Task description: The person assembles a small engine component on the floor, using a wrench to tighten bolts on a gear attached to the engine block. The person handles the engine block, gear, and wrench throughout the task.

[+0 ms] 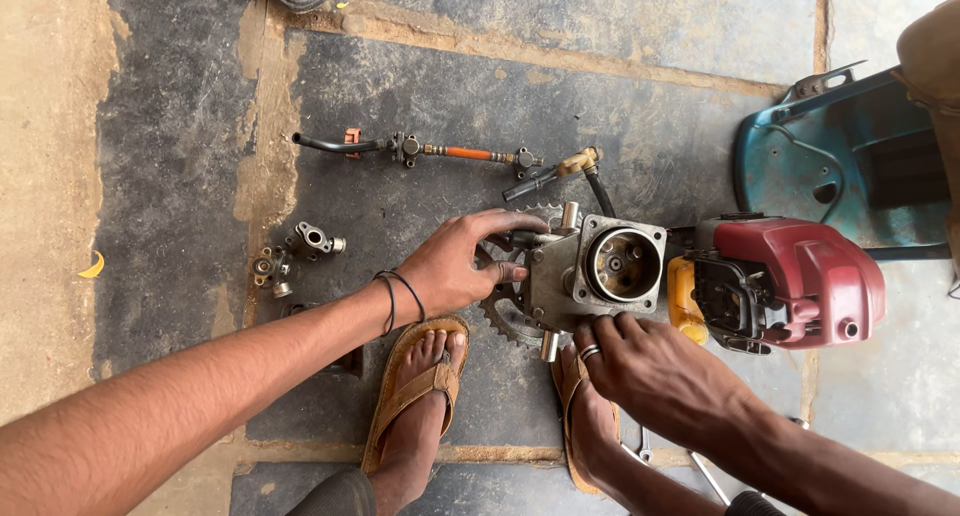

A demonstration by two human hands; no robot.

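Note:
A grey metal pump housing (600,266) with a round bore stands on the stone floor, joined to a red small engine (790,276). A toothed sprocket (505,311) lies behind and under it. My left hand (460,266), with black bands at the wrist, grips the housing's left side, fingers spread over the sprocket. My right hand (645,366), wearing a ring, presses its fingertips on the housing's lower edge.
A hose assembly with an orange section (430,151) lies further away. Two small metal fittings (295,256) sit to the left. A teal metal frame (830,146) stands at the right. My sandalled feet (420,386) are below, and a spanner (640,446) lies by the right foot.

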